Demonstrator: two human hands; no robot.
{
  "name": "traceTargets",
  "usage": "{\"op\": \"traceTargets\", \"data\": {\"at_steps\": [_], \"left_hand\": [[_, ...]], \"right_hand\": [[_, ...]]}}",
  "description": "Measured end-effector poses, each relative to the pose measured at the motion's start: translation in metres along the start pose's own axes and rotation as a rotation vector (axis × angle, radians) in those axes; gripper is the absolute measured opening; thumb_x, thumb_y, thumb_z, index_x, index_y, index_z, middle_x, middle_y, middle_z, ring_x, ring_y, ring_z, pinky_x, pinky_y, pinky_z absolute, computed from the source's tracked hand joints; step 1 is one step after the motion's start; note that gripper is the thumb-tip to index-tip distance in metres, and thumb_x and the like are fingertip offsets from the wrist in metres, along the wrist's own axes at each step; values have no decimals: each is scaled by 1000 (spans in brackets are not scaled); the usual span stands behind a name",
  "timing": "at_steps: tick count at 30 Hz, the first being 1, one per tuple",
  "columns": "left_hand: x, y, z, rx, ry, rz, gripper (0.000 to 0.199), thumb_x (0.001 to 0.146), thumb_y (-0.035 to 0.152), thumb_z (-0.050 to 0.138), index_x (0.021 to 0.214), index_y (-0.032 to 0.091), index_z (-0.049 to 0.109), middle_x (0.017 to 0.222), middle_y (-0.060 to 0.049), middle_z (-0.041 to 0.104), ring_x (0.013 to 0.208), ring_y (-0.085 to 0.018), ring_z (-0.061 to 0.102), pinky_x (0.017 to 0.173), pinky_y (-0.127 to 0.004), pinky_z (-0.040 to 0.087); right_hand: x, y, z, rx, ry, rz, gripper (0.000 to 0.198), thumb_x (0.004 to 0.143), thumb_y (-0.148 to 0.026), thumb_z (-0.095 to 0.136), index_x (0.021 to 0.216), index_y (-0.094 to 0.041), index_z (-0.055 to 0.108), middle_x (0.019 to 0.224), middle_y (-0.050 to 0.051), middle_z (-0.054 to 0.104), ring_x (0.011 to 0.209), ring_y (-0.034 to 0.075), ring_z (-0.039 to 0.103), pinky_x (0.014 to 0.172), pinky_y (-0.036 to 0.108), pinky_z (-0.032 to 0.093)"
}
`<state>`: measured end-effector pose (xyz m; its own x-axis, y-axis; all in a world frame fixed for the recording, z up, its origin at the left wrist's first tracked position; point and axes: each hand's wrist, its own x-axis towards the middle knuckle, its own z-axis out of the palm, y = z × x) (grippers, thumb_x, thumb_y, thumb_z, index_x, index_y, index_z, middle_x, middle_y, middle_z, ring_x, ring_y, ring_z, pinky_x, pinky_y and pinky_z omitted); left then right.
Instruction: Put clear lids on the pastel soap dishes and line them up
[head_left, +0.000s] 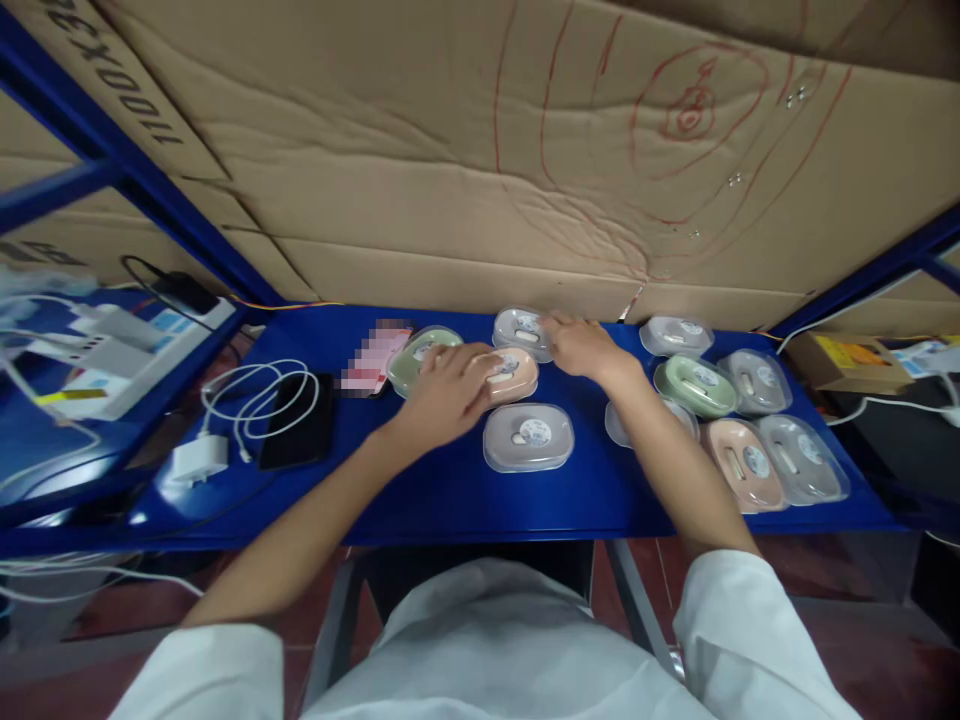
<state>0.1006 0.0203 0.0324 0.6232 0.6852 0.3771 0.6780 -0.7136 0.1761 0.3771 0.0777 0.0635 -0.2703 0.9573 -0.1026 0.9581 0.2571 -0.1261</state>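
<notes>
My left hand point(448, 393) has its fingers bent over the left end of a peach oval box point(520, 375) with a clear lid and a round sticker. Just left of those fingers sits a green oval box point(409, 362), partly covered by the hand. My right hand point(583, 345) closes on the right end of a grey oval box point(517, 332) at the back of the blue table. In front of the peach box lies another grey oval box point(510, 450), touched by neither hand. The right forearm partly hides one more grey box point(619, 425).
Several grey, green point(694, 385) and peach point(742, 465) oval boxes stand on the right. At left lie a pink blurred item point(375, 360), a black phone point(300, 435) and a white charger point(200, 457) with its cable. A cardboard wall point(420, 200) rises behind the blue table point(420, 500).
</notes>
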Motion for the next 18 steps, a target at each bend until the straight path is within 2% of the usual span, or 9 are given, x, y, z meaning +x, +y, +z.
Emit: {"op": "traceTargets", "data": {"at_steps": [3, 6, 10, 14, 18], "left_hand": [[4, -30, -3, 132, -51, -143, 37, 93, 25, 67, 130, 23, 71, 148, -18, 63, 138, -44, 58, 115, -66, 45], [7, -45, 5, 115, -75, -190, 48, 85, 17, 73, 132, 24, 70, 151, -20, 60, 140, -49, 55, 109, -71, 49], [23, -57, 21, -1, -33, -100, 48, 89, 13, 67, 135, 27, 69, 148, -14, 65, 138, -39, 61, 116, -61, 51], [33, -68, 33, -161, 74, -79, 37, 96, 26, 68, 133, 24, 67, 144, -12, 67, 135, -28, 66, 119, -47, 54], [27, -71, 41, -261, 191, -108, 26, 103, 37, 64, 124, 22, 67, 142, -12, 68, 135, -24, 67, 120, -44, 54]], "right_hand": [[9, -8, 4, 4, 20, 15, 80, 98, -21, 70, 171, -22, 39, 182, 17, 28, 166, 40, 32, 133, 60, 32], [4, -10, 14, 11, 53, 24, 80, 96, -22, 73, 170, -26, 42, 179, 16, 35, 165, 38, 36, 131, 57, 37], [-14, -5, 25, 15, 147, 71, 65, 102, -25, 64, 165, -31, 50, 173, 15, 46, 157, 39, 46, 124, 62, 44], [-33, 6, 33, 35, 206, 125, 58, 105, -36, 61, 162, -34, 54, 169, 12, 52, 153, 39, 50, 116, 61, 51], [-42, 11, 41, 60, 273, 211, 55, 111, -40, 45, 165, -33, 49, 154, 13, 67, 137, 38, 64, 110, 59, 54]]}}
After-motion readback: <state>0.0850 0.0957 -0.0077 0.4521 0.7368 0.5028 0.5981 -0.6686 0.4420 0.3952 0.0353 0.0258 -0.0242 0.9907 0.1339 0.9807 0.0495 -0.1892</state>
